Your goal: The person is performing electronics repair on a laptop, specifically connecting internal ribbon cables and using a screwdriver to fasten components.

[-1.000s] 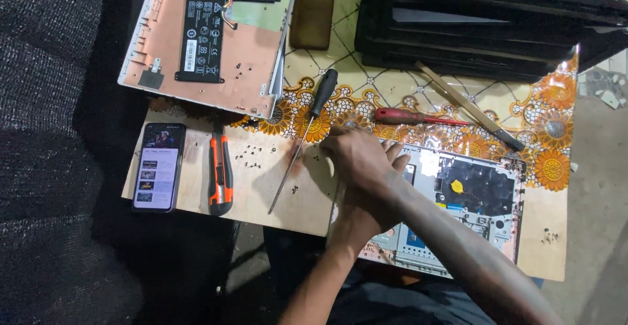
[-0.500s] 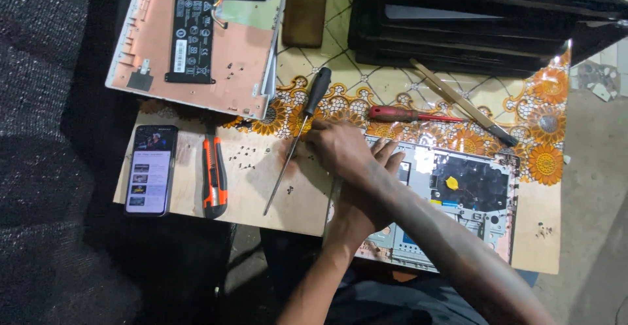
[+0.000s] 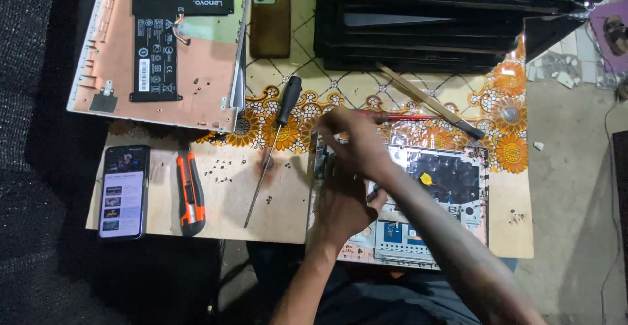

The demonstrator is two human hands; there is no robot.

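Note:
An opened laptop chassis [image 3: 451, 181] with its board exposed lies on the table in front of me. My left hand [image 3: 340, 210] grips its left edge, partly hidden under my right forearm. My right hand [image 3: 353, 143] crosses over it and hovers at the chassis's top left corner with its fingers bent. It is blurred, so I cannot tell if it holds anything. A red screwdriver [image 3: 399, 116] lies just beyond its knuckles. Left of my hands lies a long black-handled screwdriver [image 3: 286, 102], with small loose screws [image 3: 222, 165] scattered near its shaft.
An orange and black utility knife [image 3: 190, 194] and a lit phone [image 3: 122, 191] lie at the left. A laptop bottom cover with battery [image 3: 163, 50], a brown phone [image 3: 269, 17] and stacked black laptops [image 3: 418, 31] are at the back. A flat stick [image 3: 425, 99] lies nearby.
My right hand reached left towards the black screwdriver's shaft, then drew back right over the chassis corner. The view has shifted a little to the right.

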